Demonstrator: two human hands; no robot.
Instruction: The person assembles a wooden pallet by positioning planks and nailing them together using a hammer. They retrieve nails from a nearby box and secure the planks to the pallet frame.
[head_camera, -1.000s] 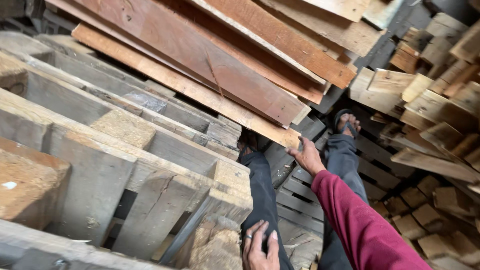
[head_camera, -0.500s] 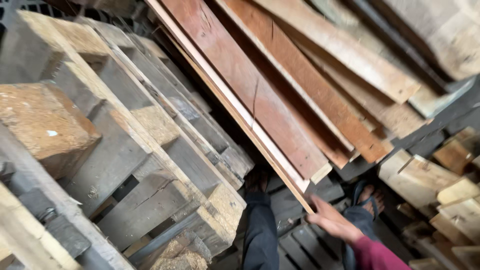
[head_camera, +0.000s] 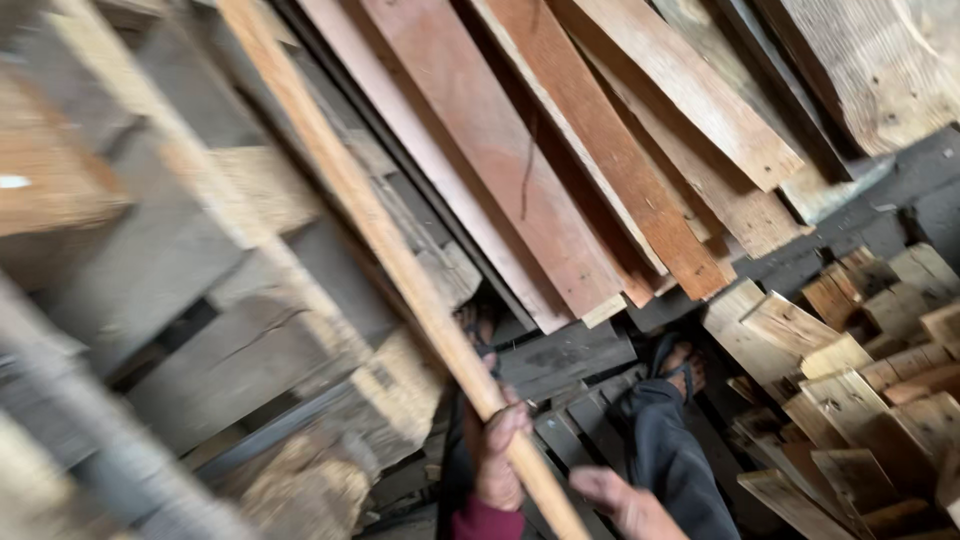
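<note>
Stacked reddish boards (head_camera: 560, 180) lean overhead, pallets (head_camera: 200, 300) crowd the left, offcuts (head_camera: 860, 380) right. Left hand (head_camera: 497, 450) is wrapped around a long pale plank (head_camera: 380, 240); right hand (head_camera: 625, 500) is open just beside it.

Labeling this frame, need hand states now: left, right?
Left hand: closed around the long wooden plank.
Right hand: under the plank's lower end at the frame edge; grip cannot be told.
</note>
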